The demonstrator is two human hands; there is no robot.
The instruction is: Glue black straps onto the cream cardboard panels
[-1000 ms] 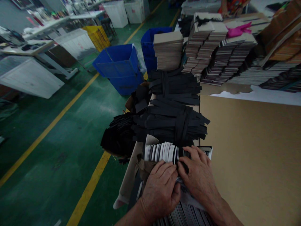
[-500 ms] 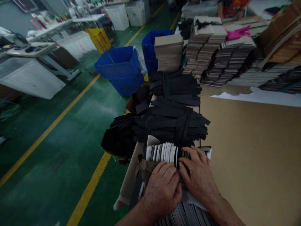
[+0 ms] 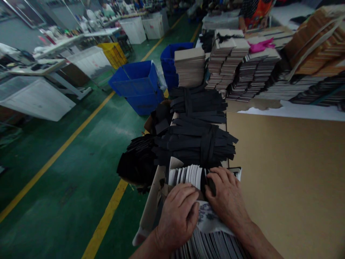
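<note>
A cardboard box (image 3: pixel 151 205) holds upright thin white and black strips (image 3: pixel 193 175) packed in a row. My right hand (image 3: pixel 228 196) curls over the black strips at the right of this row, thumb and fingers around them. My left hand (image 3: pixel 178 214) lies at the near side of the row, fingers pressed together and bent down; what is under them is hidden. Between my hands shows a white sheet with dark print (image 3: pixel 208 213). Closer to me stands another row of thin grey and black strips (image 3: pixel 215 244).
Tied bundles of black strips (image 3: pixel 196 142) lie just beyond the box. A brown board (image 3: pixel 291 172) covers the right side. Blue bins (image 3: pixel 137 81) and stacks of cut pieces (image 3: pixel 190 68) stand farther back. A co-worker's orange garment (image 3: pixel 261 14) shows at the top.
My left hand has moved slightly left and down, away from my right hand, uncovering the printed white sheet. My right hand stays on the strips. The view has tilted slightly up.
</note>
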